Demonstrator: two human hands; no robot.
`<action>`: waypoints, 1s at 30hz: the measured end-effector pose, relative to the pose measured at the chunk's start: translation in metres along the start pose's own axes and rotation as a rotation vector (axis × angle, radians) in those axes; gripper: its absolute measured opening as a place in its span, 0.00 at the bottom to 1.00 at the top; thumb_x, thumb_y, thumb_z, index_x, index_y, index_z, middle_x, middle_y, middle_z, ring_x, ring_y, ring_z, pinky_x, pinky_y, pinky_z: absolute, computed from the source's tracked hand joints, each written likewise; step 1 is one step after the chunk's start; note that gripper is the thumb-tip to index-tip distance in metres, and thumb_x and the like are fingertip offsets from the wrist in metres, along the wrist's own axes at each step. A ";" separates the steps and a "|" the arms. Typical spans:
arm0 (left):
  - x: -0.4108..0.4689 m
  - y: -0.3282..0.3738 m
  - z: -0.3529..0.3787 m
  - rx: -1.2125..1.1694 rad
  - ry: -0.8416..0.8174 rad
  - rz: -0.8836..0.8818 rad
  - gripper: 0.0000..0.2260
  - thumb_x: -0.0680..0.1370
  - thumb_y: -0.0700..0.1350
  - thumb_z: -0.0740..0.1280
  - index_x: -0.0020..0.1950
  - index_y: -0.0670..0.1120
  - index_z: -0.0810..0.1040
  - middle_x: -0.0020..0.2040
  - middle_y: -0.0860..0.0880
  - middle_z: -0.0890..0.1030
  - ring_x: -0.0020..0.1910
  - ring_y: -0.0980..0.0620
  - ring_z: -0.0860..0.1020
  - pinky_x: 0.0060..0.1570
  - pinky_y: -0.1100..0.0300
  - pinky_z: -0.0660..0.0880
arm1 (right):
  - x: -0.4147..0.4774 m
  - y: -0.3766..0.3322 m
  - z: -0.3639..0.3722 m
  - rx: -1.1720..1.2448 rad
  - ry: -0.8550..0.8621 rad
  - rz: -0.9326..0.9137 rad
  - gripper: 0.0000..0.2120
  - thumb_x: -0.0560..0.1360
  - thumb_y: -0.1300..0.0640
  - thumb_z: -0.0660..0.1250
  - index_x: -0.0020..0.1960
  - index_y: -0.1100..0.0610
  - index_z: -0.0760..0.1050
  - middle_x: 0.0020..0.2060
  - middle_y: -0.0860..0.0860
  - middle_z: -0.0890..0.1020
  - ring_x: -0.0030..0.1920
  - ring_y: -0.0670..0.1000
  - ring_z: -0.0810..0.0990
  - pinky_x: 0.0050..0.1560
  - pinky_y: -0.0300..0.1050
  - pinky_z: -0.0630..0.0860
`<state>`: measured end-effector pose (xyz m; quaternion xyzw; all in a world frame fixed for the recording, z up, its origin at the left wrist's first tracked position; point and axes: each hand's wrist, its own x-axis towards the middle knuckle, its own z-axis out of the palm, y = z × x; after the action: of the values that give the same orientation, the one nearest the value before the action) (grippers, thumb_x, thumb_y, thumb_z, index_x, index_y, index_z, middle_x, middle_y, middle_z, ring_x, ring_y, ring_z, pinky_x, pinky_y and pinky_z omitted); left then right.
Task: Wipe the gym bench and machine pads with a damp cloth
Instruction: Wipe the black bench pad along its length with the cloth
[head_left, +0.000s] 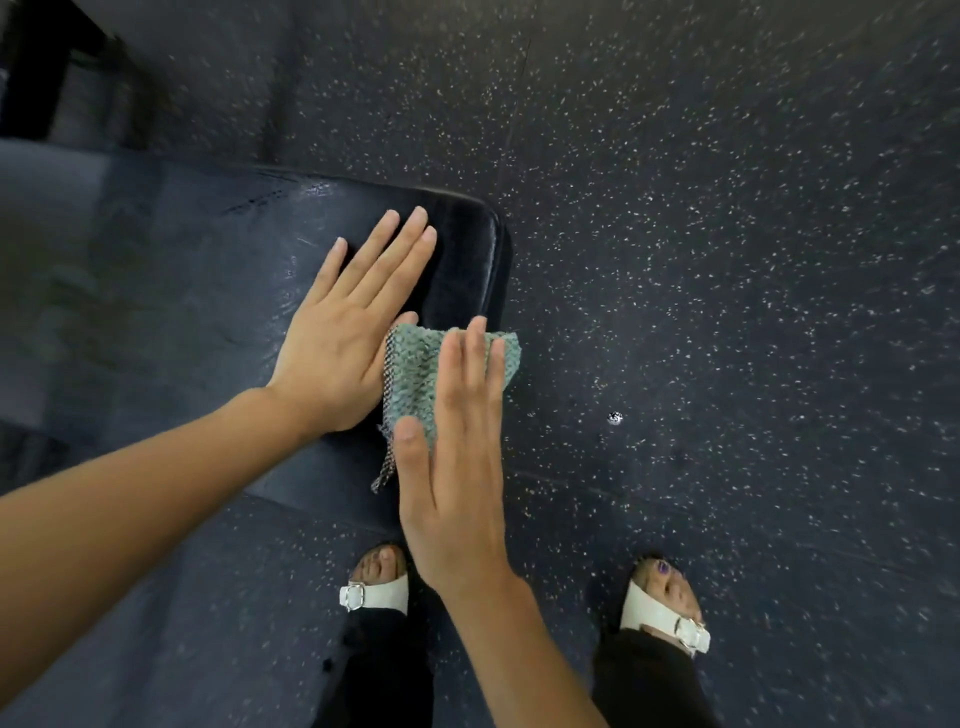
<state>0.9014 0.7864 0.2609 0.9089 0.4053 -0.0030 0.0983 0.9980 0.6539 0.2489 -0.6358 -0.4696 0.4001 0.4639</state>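
nearest, two feet in white sandals (375, 593) stand on the speckled floor (727, 260), and above them the right hand (457, 467) reaches forward, flat, its straight fingers held together and pressing the green cloth (415, 374). the cloth lies at the near end corner of the dark bench (182, 270). beyond it the left hand (348, 332) lies palm down on the pad, fingers straight, thumb touching the cloth's edge.

Teal knitted cloth (423, 374); glossy dark navy bench pad (208, 270); black floor (727, 260) with white speckles; white buckled sandals (374, 592).
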 end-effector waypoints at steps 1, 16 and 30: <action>-0.001 0.000 -0.001 -0.003 -0.001 -0.002 0.25 0.84 0.48 0.48 0.81 0.43 0.53 0.82 0.49 0.52 0.81 0.50 0.48 0.78 0.49 0.45 | 0.004 0.002 -0.001 0.004 -0.002 -0.005 0.29 0.83 0.48 0.48 0.80 0.54 0.43 0.80 0.48 0.43 0.80 0.51 0.39 0.78 0.57 0.48; 0.002 0.004 -0.004 -0.077 0.058 -0.123 0.24 0.83 0.47 0.48 0.81 0.47 0.56 0.81 0.52 0.55 0.80 0.53 0.51 0.78 0.51 0.47 | 0.035 0.020 -0.017 0.130 -0.025 -0.009 0.29 0.85 0.59 0.53 0.80 0.59 0.42 0.80 0.50 0.40 0.79 0.49 0.39 0.79 0.52 0.47; 0.002 0.004 0.000 -0.045 0.078 -0.189 0.25 0.83 0.47 0.47 0.81 0.45 0.55 0.81 0.52 0.53 0.80 0.54 0.50 0.78 0.51 0.47 | 0.028 0.021 -0.007 0.128 0.023 -0.003 0.31 0.84 0.57 0.52 0.79 0.55 0.37 0.80 0.49 0.39 0.79 0.50 0.39 0.79 0.55 0.49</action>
<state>0.9054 0.7850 0.2617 0.8635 0.4928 0.0322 0.1021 1.0160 0.6770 0.2279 -0.6085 -0.4385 0.4213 0.5098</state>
